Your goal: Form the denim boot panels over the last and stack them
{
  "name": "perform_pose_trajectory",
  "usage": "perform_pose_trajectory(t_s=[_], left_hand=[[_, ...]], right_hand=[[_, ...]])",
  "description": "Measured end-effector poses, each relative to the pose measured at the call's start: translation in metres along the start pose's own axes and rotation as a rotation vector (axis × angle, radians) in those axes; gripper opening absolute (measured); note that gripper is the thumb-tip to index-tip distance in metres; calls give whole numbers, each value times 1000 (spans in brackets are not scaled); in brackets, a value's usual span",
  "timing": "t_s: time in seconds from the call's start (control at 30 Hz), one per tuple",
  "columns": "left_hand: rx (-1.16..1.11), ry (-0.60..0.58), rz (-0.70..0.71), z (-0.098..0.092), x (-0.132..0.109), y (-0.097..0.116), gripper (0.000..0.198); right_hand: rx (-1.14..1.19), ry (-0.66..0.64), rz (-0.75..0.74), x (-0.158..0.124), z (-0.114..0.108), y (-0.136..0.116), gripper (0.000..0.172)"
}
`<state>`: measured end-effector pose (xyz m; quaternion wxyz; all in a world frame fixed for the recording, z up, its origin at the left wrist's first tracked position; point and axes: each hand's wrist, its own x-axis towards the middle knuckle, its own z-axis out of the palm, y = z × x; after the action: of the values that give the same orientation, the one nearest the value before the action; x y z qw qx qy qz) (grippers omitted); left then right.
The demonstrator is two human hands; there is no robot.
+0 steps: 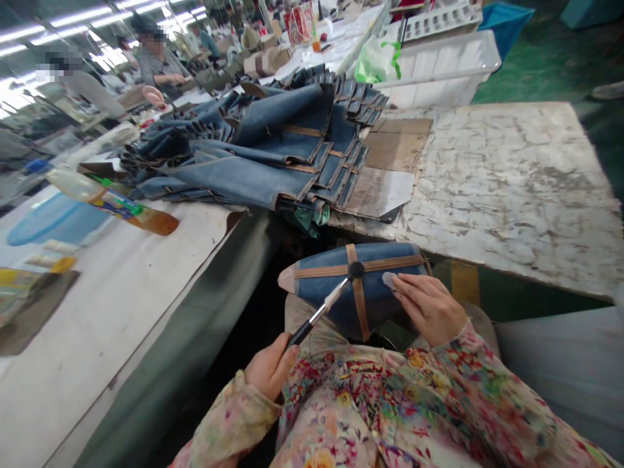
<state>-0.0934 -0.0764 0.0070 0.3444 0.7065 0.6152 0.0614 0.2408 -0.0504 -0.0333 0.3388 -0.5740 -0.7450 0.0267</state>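
Observation:
A tool like a small hammer, with a round black head point(356, 270), a metal shaft and a black handle point(299, 335), is held in my left hand point(271, 368). The head rests over the crossing of two brown straps on a blue leather-like bag panel point(324, 286), which lies across my lap. At the panel's right part is my right hand point(431, 309), its fingers together around a small whitish, translucent piece point(389, 279) that touches the blue surface. What that piece is, I cannot make out. The thumb is hidden.
Many similar blue panels point(234, 172) are heaped on the table ahead. A worn white tabletop point(511, 175) lies to the right, with cardboard point(397, 146) on it. A bottle point(131, 211) lies on the left table. Behind are a white bin point(439, 68) and people at work point(156, 62).

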Motion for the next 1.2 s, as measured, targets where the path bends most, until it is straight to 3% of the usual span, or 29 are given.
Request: perform_pose_trajectory(t_s=[0.1,0.27,0.43,0.6,0.77,0.9,1.0,1.2], left_hand=[[-24,-13,50,0,-1,12,33],[-133,89,62,2,0,14,37],[-27,10,64,8,10,19,34],[-118,32,78,10,21,40,39],[-131,1,56,12,32,46,39],[-167,14,133,16,37,50,43],[-66,-46,173,23,42,55,39],[-21,-36,249,31,55,79,35]], right_hand=[[-6,-4,-11,-1,0,0,29],[1,1,-3,-5,-1,0,29],[-7,2,5,-6,-1,0,29],[3,18,36,-8,-2,-2,29],[22,7,37,-8,-3,-4,28],[23,25,45,-9,-3,-4,28],[6,33,42,-9,-3,-5,28],[2,48,21,-11,-3,-6,27]])
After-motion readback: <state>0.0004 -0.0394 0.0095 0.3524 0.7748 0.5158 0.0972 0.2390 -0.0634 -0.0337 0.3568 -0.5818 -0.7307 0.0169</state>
